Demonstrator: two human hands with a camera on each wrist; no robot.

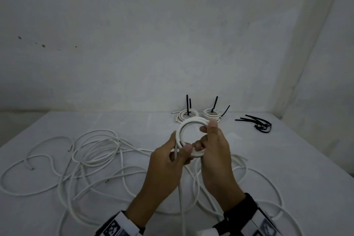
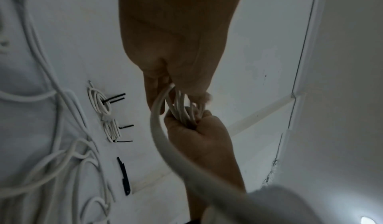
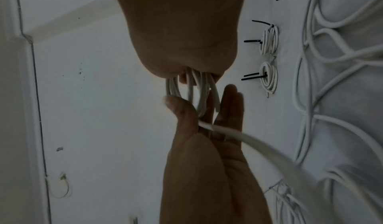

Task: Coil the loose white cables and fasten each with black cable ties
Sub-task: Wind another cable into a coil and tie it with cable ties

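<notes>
A small white cable coil (image 1: 184, 130) is held up above the table between both hands. My left hand (image 1: 180, 149) pinches its lower left side between thumb and fingers, and the cable's loose tail (image 1: 181, 197) hangs down from there. My right hand (image 1: 206, 136) has its fingers curled round the coil's right side. In the left wrist view the coil's strands (image 2: 182, 109) run from the left hand (image 2: 165, 96) into the right hand (image 2: 199, 129). From the right wrist the same strands (image 3: 199, 93) show under the right hand (image 3: 196, 77), with the tail (image 3: 238, 136) crossing the left palm (image 3: 207, 145).
Two tied coils (image 1: 186, 116) (image 1: 211, 114) with black tie tails sticking up lie at the table's back. Several loose black cable ties (image 1: 256, 123) lie to their right. Loose white cables (image 1: 95, 149) sprawl over the left and near table (image 1: 134, 124). A wall stands close behind.
</notes>
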